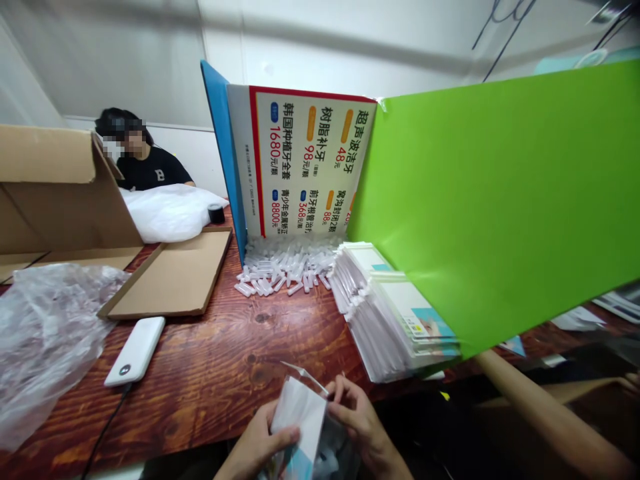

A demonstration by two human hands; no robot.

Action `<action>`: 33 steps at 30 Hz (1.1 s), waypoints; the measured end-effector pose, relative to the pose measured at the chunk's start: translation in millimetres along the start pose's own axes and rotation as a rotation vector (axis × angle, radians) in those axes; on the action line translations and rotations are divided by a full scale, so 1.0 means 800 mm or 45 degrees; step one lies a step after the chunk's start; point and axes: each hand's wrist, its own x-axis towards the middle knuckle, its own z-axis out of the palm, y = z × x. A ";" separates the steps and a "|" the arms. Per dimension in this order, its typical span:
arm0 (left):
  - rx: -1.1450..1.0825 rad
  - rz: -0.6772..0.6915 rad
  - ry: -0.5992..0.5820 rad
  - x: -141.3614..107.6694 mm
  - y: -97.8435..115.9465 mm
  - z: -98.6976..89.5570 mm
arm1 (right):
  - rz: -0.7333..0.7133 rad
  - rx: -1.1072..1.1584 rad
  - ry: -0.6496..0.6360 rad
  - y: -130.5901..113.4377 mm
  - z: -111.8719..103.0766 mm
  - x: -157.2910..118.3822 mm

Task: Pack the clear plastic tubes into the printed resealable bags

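Note:
My left hand is closed around a flat white packet with a blue printed end, at the front edge of the table. A clear film flap stands up at the packet's top. My right hand pinches the upper right corner of that flap between thumb and fingers. Below the hands, clear plastic is partly visible in the dark. Two stacks of similar packets with blue pictures stand beyond my right hand. Behind them lies a pile of small clear plastic tubes.
A printed price board and a large green panel rise behind the stacks. At left are a cardboard tray, crumpled plastic and a white power bank with a cable. Another person sits behind; another person's arm reaches in at right.

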 end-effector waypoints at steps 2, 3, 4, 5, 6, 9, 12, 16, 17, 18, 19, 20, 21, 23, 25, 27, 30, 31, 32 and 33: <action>0.005 0.010 -0.013 -0.001 0.004 -0.002 | 0.090 0.003 -0.138 0.009 0.003 0.003; 0.009 0.018 -0.019 -0.001 0.005 -0.003 | 0.125 0.001 -0.200 0.015 0.004 0.004; 0.010 0.021 -0.025 -0.001 0.006 -0.003 | 0.150 -0.003 -0.243 0.021 0.004 0.004; 0.010 0.017 -0.033 -0.002 0.008 -0.002 | 0.162 -0.005 -0.253 0.025 0.004 0.005; 0.010 0.002 -0.035 -0.003 0.010 -0.002 | 0.165 -0.006 -0.226 0.028 0.003 0.007; 0.000 -0.058 -0.093 -0.008 0.019 0.003 | 0.153 -0.012 -0.071 0.022 -0.002 0.011; 0.000 -0.073 -0.201 -0.012 0.028 0.007 | 0.108 -0.063 -0.113 0.000 -0.008 0.015; 0.011 -0.114 -0.250 -0.012 0.032 0.005 | 0.078 -0.425 -0.390 -0.030 -0.010 0.017; 0.005 -0.129 -0.261 -0.012 0.032 0.004 | 0.076 -0.486 -0.438 -0.035 -0.009 0.017; -0.009 -0.146 -0.275 -0.012 0.032 0.003 | 0.070 -0.520 -0.465 -0.038 -0.009 0.018; -0.024 -0.160 -0.292 -0.012 0.033 0.002 | 0.067 -0.534 -0.479 -0.040 -0.010 0.018; -0.037 -0.175 -0.307 -0.012 0.033 0.002 | 0.069 -0.541 -0.489 -0.041 -0.010 0.018; -0.043 -0.191 -0.318 -0.013 0.033 0.001 | 0.077 -0.550 -0.500 -0.041 -0.012 0.019; -0.032 -0.218 -0.327 -0.015 0.032 0.001 | 0.109 -0.587 -0.532 -0.040 -0.015 0.021; -0.013 -0.244 -0.319 -0.017 0.030 0.002 | 0.167 -0.606 -0.564 -0.039 -0.018 0.024; 0.006 -0.253 -0.295 -0.017 0.027 0.004 | 0.207 -0.616 -0.588 -0.039 -0.019 0.028; 0.085 -0.247 -0.292 -0.016 0.026 0.009 | 0.202 -0.628 -0.565 -0.035 -0.019 0.033; 0.111 -0.238 -0.294 -0.015 0.026 0.011 | 0.187 -0.631 -0.552 -0.033 -0.019 0.034; 0.121 -0.227 -0.298 -0.014 0.026 0.013 | 0.169 -0.629 -0.542 -0.030 -0.020 0.035; 0.107 -0.219 -0.297 -0.013 0.027 0.015 | 0.153 -0.622 -0.535 -0.028 -0.021 0.035</action>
